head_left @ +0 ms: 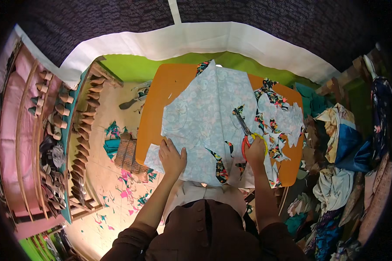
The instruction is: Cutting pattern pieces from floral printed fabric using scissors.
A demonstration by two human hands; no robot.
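Note:
A large piece of pale blue-grey patterned fabric (196, 117) lies over an orange table (154, 100), with a vertical fold or seam line near its middle. My left hand (173, 158) rests on the fabric's lower left part, fingers laid out and thumb apart. My right hand (255, 152) grips a pair of scissors (244, 124) by red and yellow handles, on the fabric's right side. Their dark blades point up and away from me, toward a small dark floral scrap. Dark floral scraps (221, 169) show near the fabric's lower edge.
Cut scraps (274, 113) pile on the table's right side. Left of the table stand racks of wooden shoe forms (85, 135). Colourful offcuts (126, 182) and a brown patterned bundle (130, 156) lie on the floor. Heaped cloth (335, 187) lines the right; a dark curtain (117, 35) hangs ahead.

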